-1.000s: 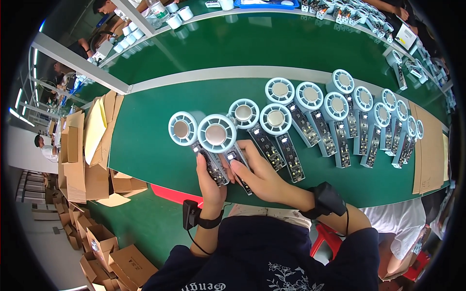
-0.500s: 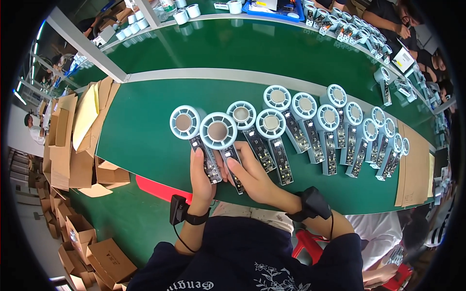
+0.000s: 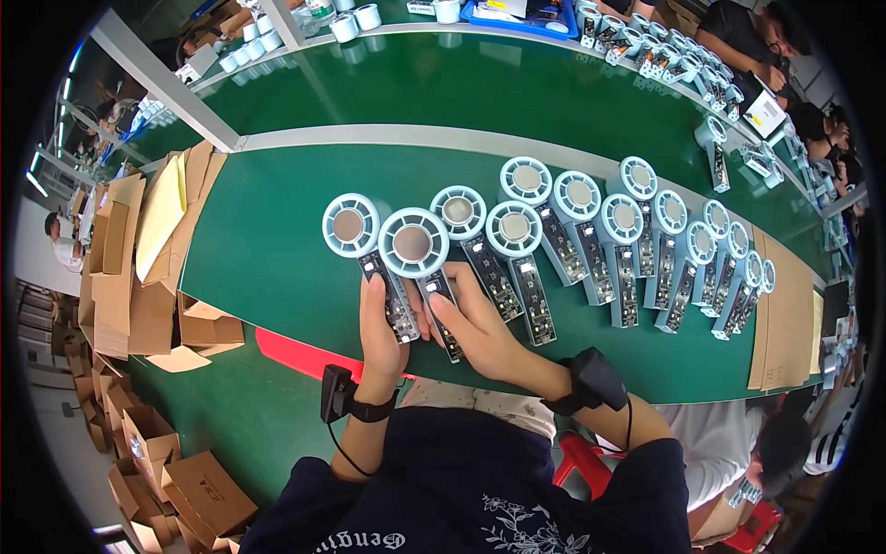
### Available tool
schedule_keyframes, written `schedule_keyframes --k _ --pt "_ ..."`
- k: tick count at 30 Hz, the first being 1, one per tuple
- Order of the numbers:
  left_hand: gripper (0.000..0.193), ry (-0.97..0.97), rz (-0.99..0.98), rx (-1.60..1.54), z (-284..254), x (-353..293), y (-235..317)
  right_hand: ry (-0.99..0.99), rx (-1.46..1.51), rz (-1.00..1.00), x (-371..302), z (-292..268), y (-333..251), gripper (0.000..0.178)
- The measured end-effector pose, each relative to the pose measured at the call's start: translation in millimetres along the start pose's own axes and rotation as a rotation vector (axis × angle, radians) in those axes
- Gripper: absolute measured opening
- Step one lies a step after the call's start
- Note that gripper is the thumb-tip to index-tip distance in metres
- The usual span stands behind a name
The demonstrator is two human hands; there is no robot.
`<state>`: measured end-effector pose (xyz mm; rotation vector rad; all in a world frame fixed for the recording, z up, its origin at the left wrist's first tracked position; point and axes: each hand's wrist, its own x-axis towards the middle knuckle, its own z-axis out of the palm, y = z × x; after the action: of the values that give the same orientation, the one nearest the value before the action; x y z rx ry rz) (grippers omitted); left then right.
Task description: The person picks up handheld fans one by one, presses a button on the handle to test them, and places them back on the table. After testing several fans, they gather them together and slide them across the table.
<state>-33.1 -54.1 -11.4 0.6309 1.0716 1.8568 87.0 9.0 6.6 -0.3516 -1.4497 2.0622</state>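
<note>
Two pale blue handheld fans with open handles showing circuit boards lie at the left end of a row on the green table point(image 3: 268, 249). My left hand point(image 3: 380, 325) rests on the handle of the leftmost fan point(image 3: 355, 233). My right hand point(image 3: 472, 325) touches the handle of the second fan point(image 3: 415, 247), fingers spread along its board. Both wrists wear black devices.
Several more fans point(image 3: 628, 231) lie in an overlapping row to the right, ending at a cardboard sheet point(image 3: 784, 314). Cardboard boxes point(image 3: 138, 268) are stacked at the left. Other people sit at the far right point(image 3: 766, 37) beside more fans. A red stool point(image 3: 305, 355) shows below the table edge.
The view has shifted slightly; my hands stay on the two leftmost fan handles, with my right fingers sliding a little along the second fan's board.
</note>
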Motion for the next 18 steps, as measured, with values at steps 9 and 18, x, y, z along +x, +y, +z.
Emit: schedule_keyframes --k 9,18 --pt "0.03 -0.015 0.008 0.011 -0.3 0.2 -0.7 -0.03 0.008 0.056 -0.8 -2.7 -6.2 0.024" --pt "0.029 0.017 0.028 0.006 1.8 0.0 -0.5 -0.037 -0.022 0.07 -0.4 -2.8 -5.4 0.023"
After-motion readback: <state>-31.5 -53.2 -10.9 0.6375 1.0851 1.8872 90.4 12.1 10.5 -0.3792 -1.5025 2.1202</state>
